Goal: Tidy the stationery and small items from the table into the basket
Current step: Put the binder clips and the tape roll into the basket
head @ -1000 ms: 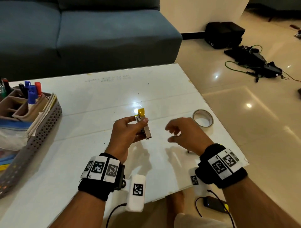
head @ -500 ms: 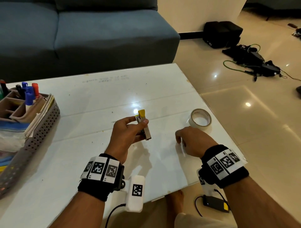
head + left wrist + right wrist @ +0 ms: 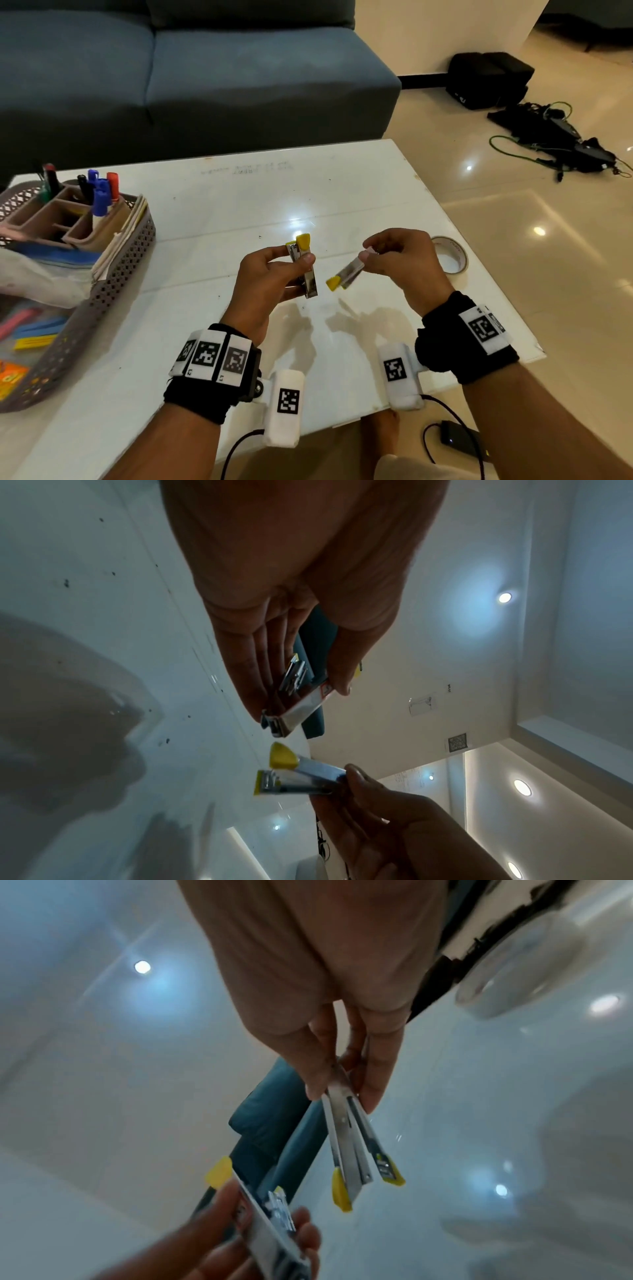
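Note:
My left hand (image 3: 297,256) pinches a small metal stapler (image 3: 305,270) with yellow ends, held upright above the white table (image 3: 212,212); the left wrist view shows this stapler (image 3: 301,710) between thumb and fingers. My right hand (image 3: 368,251) pinches a second yellow-tipped stapler (image 3: 346,275) by its rear, its front pointing down-left toward the first. In the right wrist view the second stapler (image 3: 352,1150) hangs with its arms spread apart. The grey perforated basket (image 3: 116,281) stands at the table's left edge.
A roll of tape (image 3: 452,255) lies on the table just right of my right hand. The basket holds a pen organiser with markers (image 3: 99,198), papers and plastic bags. A blue sofa (image 3: 239,78) runs behind the table. Cables and bags lie on the floor at right.
My right hand, empty a second ago, dipped to the table near the tape and has come up holding the second stapler. My left hand kept its stapler in place.

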